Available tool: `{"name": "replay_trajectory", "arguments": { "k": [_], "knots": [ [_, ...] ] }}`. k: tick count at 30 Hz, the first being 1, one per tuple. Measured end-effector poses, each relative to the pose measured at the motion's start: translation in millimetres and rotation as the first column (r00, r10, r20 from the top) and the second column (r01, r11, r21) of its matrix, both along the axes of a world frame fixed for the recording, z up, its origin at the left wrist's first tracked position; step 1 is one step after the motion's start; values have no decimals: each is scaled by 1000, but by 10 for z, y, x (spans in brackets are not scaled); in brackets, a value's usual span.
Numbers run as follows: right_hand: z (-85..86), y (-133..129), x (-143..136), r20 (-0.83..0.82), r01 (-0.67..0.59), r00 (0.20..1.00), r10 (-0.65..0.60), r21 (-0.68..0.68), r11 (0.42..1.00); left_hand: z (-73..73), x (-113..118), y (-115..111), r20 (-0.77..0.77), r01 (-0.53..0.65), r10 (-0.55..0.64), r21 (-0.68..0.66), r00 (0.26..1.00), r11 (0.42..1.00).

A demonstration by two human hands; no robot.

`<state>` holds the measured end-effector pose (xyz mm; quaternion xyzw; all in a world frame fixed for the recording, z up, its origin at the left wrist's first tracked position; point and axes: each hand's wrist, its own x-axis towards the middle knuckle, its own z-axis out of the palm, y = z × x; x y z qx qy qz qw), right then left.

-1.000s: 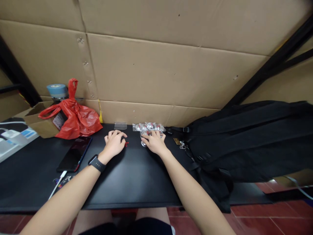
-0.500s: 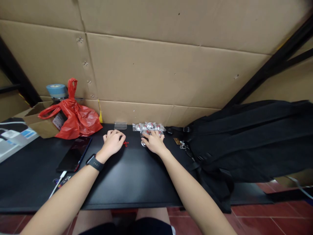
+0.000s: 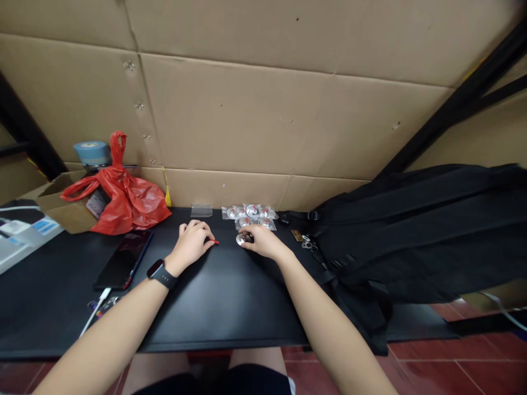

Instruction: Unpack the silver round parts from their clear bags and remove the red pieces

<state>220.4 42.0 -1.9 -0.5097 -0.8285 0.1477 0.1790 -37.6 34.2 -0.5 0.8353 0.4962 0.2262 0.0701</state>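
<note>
My left hand (image 3: 193,244), with a dark watch on its wrist, has its thumb and forefinger pinched on a small red cord piece (image 3: 214,242) at the table's middle. To the right, my right hand (image 3: 263,241) grips a round silvery disc (image 3: 241,239) between thumb and fingers, low over the black table. Just behind it lie several small clear packets (image 3: 252,211) holding round silvery pieces with red marks. A flat clear plastic piece (image 3: 201,210) lies behind my left hand.
A phone (image 3: 124,260) with a white cable lies at left, before a red plastic bag (image 3: 123,197) and an open cardboard box (image 3: 68,211). A power strip (image 3: 28,241) is at far left. Keys (image 3: 307,242) and a black backpack (image 3: 411,236) are at right. Cardboard (image 3: 255,120) stands behind.
My left fingers have closed on the red cord. My right hand has drawn back slightly from the packets, and its thumb and fingers are now round the disc.
</note>
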Motion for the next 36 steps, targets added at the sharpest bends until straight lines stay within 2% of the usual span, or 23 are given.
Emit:
{"name": "replay_trajectory", "arguments": {
  "k": [6, 11, 14, 17, 21, 24, 28, 36],
  "knots": [
    [78, -76, -106, 86, 120, 989, -123, 46, 992, 32, 3, 29, 93, -69, 69, 4, 993, 998],
    [138, -128, -176, 120, 107, 986, -119, 97, 989, 90, 30, 18, 174, -101, 106, -38, 979, 994],
    [152, -138, -168, 14, 77, 997, -80, 109, 991, 108, 39, 15, 225, -86, 97, -59, 970, 995],
    [160, -144, -157, -203, 30, 979, -3, 129, 991, 112, 37, 20, 285, -17, 38, -74, 958, 997],
    [161, -168, -214, -493, 0, 868, 58, 117, 993, 135, 56, 1, 342, 104, -65, -95, 937, 990],
    [146, -197, -303, -643, -45, 759, 108, 113, 993, 171, 105, -51, 368, 97, -59, -84, 928, 992],
    [124, -247, -414, -727, -54, 673, 136, 134, 989, 219, 184, -142, 361, 53, -32, -47, 932, 997],
    [164, -343, -524, -750, 11, 641, 163, 220, 975, 276, 261, -238, 405, 29, -24, -7, 914, 1000]
  ]
}}
